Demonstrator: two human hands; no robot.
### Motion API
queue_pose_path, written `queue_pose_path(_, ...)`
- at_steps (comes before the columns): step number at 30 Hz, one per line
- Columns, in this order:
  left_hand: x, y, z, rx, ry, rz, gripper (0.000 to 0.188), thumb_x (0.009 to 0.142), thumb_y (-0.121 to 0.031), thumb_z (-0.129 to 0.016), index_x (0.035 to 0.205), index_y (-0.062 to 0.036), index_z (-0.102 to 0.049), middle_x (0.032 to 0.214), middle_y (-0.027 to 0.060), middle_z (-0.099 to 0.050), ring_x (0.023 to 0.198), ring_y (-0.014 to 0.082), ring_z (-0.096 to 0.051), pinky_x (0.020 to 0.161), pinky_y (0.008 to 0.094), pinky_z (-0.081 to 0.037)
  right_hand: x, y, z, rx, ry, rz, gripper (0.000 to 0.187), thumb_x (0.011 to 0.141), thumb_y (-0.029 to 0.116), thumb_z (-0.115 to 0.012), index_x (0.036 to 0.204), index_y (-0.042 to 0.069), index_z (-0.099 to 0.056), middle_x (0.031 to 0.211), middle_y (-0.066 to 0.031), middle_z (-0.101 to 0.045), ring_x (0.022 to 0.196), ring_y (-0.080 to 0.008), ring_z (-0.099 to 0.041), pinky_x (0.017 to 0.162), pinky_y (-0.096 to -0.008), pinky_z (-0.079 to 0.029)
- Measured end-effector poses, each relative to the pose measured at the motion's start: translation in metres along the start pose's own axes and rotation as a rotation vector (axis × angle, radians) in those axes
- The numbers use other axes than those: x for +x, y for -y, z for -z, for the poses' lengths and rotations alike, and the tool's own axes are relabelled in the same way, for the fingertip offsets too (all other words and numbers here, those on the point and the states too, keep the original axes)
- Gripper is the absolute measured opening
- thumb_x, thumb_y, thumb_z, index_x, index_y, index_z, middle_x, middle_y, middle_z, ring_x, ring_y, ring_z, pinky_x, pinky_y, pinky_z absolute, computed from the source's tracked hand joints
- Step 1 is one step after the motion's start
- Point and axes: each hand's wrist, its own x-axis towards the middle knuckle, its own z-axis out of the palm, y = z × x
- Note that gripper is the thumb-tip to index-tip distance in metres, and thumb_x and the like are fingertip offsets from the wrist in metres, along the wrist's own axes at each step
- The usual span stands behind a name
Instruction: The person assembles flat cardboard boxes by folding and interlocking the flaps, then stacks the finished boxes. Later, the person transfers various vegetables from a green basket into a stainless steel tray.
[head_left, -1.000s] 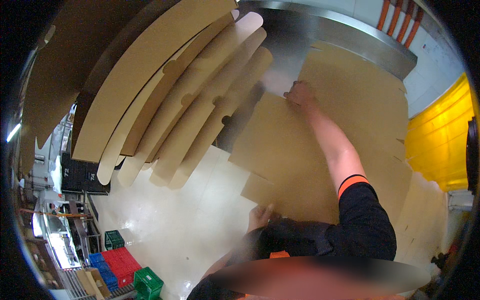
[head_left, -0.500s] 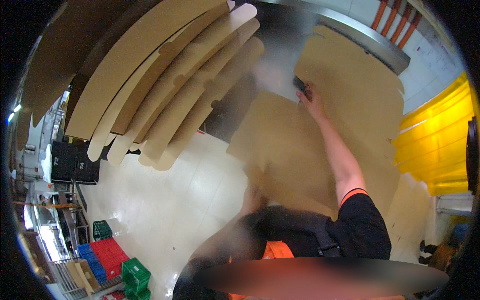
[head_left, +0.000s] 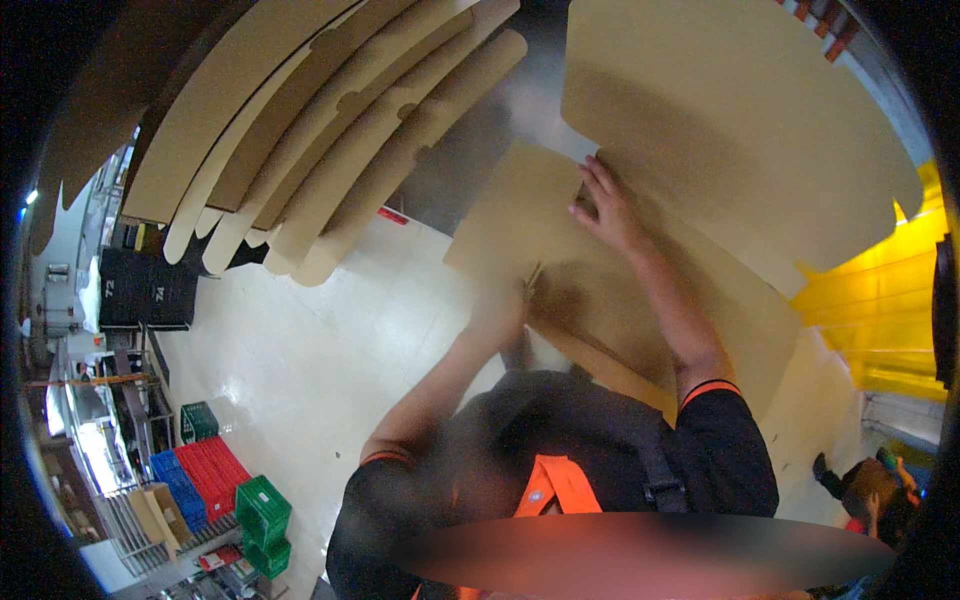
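Note:
A large brown cardboard piece (head_left: 690,270) lies in front of me, with a broad panel (head_left: 740,120) of cardboard standing raised along its far right side. My right hand (head_left: 612,215) rests at the fold below that panel, fingers stretched out and apart. A small dark patch shows by its fingers; I cannot make out what it is. At the near left edge of the cardboard is my left hand (head_left: 503,312), blurred, its fingers mostly indistinct. Beside it a narrow cardboard flap (head_left: 610,362) is tilted up along the near edge.
Several curved cardboard sheets (head_left: 370,140) stand in a row at the upper left. Black crates (head_left: 150,290), red crates (head_left: 212,475) and green crates (head_left: 262,510) stand at left. A yellow curtain (head_left: 870,310) hangs at right; another person (head_left: 872,495) is at lower right.
The far right cardboard panel has risen from lying flat. My right hand's fingers have spread. My left forearm has swung out to the left, and a near-edge flap now stands tilted.

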Motion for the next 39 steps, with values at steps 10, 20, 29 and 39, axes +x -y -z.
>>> queue_pose_path(10,0.082,-0.017,-0.014,-0.008,-0.036,-0.251,0.038,0.092,-0.030,-0.045,0.125,-0.0129,-0.052,0.116,0.0169,-0.062,0.101,0.0364,-0.062,0.083,0.0483,-0.050,-0.017,-0.022,0.028,0.029,0.036,-0.195,0.098,0.073,0.051,-0.072,0.144,-0.001,-0.028,0.153,-0.0223,-0.015,0.140,-0.0373,-0.021,0.114,-0.0448,-0.023)
queue_pose_path(20,0.076,-0.042,0.009,0.044,-0.021,-0.237,0.019,0.084,-0.011,-0.052,0.090,0.0003,-0.066,0.090,0.0206,-0.067,0.084,0.0354,-0.067,0.072,0.0440,-0.053,-0.023,0.001,0.035,-0.178,0.303,-0.338,0.122,0.061,0.072,-0.069,0.152,0.019,-0.006,0.154,-0.0255,0.009,0.143,-0.0403,0.000,0.109,-0.0645,-0.009)
queue_pose_path(29,0.100,-0.005,0.047,-0.482,0.013,-0.261,0.047,0.097,-0.041,-0.041,0.112,-0.0029,-0.063,0.101,0.0174,-0.066,0.098,0.0286,-0.064,0.081,0.0407,-0.050,-0.021,0.005,0.035,-0.139,0.321,-0.352,0.125,0.059,0.078,-0.065,0.152,0.021,-0.004,0.153,-0.0263,0.014,0.143,-0.0422,0.000,0.110,-0.0624,-0.008)
queue_pose_path(39,0.219,0.021,0.034,0.264,-0.124,-0.343,0.056,0.095,-0.038,-0.039,0.141,-0.0052,-0.037,0.152,0.0143,-0.026,0.140,0.0377,-0.021,0.106,0.0690,-0.007,-0.021,0.018,0.036,-0.224,0.380,-0.454,0.126,0.055,0.069,-0.075,0.152,0.023,-0.008,0.154,-0.0218,0.014,0.142,-0.0453,-0.002,0.109,-0.0629,-0.011)
